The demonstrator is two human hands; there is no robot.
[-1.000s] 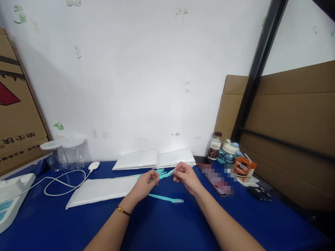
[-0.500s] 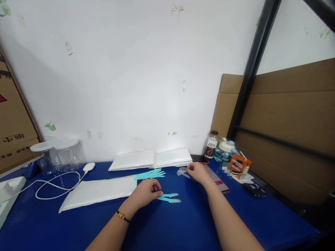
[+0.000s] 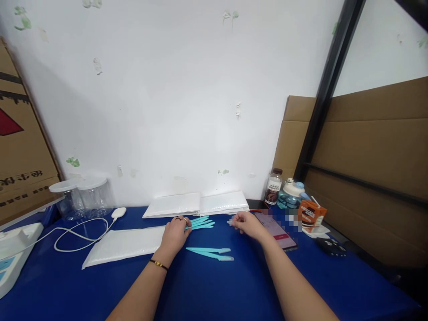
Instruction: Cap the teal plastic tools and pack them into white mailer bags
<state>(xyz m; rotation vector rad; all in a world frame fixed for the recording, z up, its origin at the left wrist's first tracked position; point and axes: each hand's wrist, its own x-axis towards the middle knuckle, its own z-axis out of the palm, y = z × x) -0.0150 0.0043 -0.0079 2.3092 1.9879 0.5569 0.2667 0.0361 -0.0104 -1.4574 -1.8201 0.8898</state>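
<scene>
Your left hand (image 3: 176,232) bends its fingers over the near ends of the fanned turquoise tools (image 3: 202,223); you touch them, but I cannot tell how far it is open or whether it grips one. Your right hand (image 3: 246,224) has its fingers curled in at the small clear pieces (image 3: 230,221); whether it is closed on one, I cannot tell. Nearer you, two turquoise tools (image 3: 210,254) lie in a narrow V on the blue desk (image 3: 200,290).

Beside your left hand lies a padded white packet (image 3: 125,244), with white stacks (image 3: 174,205) behind, close to the wall. On your right sit a phone (image 3: 276,232), a brown-capped bottle (image 3: 274,186) and an orange carton (image 3: 310,216); on your left, a white cable (image 3: 67,229) and clear tubs (image 3: 95,198).

The white wall (image 3: 174,98) is scuffed, with green-and-white patches. Cardboard (image 3: 374,165) stands right, behind a black post (image 3: 323,98), and a printed carton (image 3: 23,142) stands left.
</scene>
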